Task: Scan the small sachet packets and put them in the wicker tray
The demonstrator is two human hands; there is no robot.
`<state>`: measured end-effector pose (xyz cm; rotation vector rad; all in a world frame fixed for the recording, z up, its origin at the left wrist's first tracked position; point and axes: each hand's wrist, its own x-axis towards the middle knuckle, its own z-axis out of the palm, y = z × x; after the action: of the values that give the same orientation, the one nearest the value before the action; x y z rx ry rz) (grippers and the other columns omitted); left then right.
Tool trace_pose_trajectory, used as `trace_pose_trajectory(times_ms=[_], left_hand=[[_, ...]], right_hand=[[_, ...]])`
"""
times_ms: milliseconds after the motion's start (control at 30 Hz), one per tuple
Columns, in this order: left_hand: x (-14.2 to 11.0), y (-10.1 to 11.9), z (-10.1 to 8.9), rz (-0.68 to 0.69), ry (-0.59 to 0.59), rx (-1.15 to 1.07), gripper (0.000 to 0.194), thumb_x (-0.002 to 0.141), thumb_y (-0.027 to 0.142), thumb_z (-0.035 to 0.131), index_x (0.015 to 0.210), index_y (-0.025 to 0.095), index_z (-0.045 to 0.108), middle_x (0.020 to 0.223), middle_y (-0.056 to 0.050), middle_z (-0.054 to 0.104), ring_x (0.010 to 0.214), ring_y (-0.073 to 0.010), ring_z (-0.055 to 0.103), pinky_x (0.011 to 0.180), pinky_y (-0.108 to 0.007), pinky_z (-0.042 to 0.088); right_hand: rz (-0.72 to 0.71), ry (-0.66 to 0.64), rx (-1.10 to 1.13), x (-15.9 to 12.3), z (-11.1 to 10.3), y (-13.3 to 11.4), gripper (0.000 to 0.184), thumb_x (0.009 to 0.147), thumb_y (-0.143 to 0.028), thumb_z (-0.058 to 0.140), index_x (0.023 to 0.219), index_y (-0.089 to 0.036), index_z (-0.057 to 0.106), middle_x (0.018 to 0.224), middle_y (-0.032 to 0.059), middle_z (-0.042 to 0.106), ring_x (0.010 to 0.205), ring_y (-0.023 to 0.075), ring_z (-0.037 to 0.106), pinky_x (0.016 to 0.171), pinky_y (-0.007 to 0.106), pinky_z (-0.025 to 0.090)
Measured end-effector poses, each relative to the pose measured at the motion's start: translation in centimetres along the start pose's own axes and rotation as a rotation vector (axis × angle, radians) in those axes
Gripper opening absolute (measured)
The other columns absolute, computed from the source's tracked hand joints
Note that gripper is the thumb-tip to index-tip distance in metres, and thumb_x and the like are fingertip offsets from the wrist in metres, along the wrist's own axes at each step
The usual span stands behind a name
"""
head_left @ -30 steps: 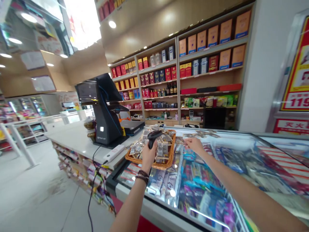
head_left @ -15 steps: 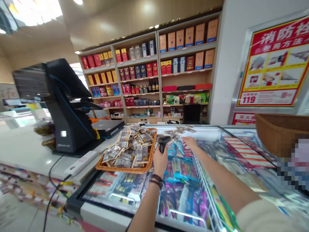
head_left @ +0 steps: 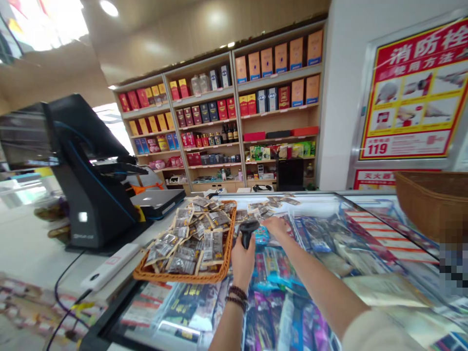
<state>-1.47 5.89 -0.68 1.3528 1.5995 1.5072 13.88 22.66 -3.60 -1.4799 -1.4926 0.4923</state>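
Observation:
My left hand (head_left: 243, 258) is wrapped round the handle of a black handheld barcode scanner (head_left: 248, 227), its head level with the right rim of a wicker basket (head_left: 229, 253). That basket is heaped with small clear-and-tan snack packets (head_left: 183, 261). My right hand (head_left: 277, 227) reaches in from the right, fingertips pointing left, close to the scanner head. Its fingers are mostly turned away, and whether they hold anything is hidden. Just beyond it, loose packets (head_left: 261, 209) lie on the glass top. Bagged ice pops (head_left: 272, 263) show in the freezer below both hands.
On the left counter (head_left: 22, 243) stand a black point-of-sale terminal (head_left: 91, 185), a flat scale (head_left: 159, 200) and a white power strip (head_left: 111, 265) with a cable. A brown basket (head_left: 431, 204) is at right. Shelves (head_left: 234, 122) of boxed goods line the back.
My right hand has moved left, nearer the scanner. The view has shifted, so the basket and terminal sit lower and further left. My left hand keeps its hold on the scanner.

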Motion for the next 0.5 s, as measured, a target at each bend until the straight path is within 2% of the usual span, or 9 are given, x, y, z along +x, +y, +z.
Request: trace_pose_trajectory(times_ms=[167,333,500], left_hand=[[-0.3,0.3,0.0,0.021,-0.036,0.023,0.044,0.088,0.061,0.065,0.103,0.020,0.069,0.067,-0.005,0.068,0.064,-0.0237,0.067,0.060,-0.028,0.046],[-0.8,0.7,0.2,0.070,-0.082,-0.017,0.049,0.086,0.067,0.063,0.097,0.020,0.068,0.066,-0.003,0.065,0.063,-0.0215,0.064,0.059,-0.028,0.045],[-1.7,1.1,0.4,0.109,-0.136,-0.043,0.051,0.085,0.069,0.062,0.093,0.019,0.068,0.064,-0.002,0.061,0.061,-0.0195,0.060,0.060,-0.028,0.045]], right_hand=[[-0.007,0.033,0.030,-2.9,-2.7,0.4,0.021,0.078,-0.046,0.076,0.070,-0.026,0.078,0.085,0.0065,0.082,0.094,0.0296,0.076,0.087,0.037,0.056],[-0.039,0.096,0.274,-5.9,-5.4,1.2,0.037,0.080,-0.058,0.068,0.074,-0.024,0.079,0.082,0.0068,0.082,0.086,0.0295,0.077,0.080,0.035,0.057],[0.023,0.164,0.416,-7.3,-5.9,1.3,0.051,0.078,-0.069,0.066,0.076,-0.019,0.079,0.072,0.0074,0.078,0.077,0.0288,0.076,0.074,0.036,0.060]])
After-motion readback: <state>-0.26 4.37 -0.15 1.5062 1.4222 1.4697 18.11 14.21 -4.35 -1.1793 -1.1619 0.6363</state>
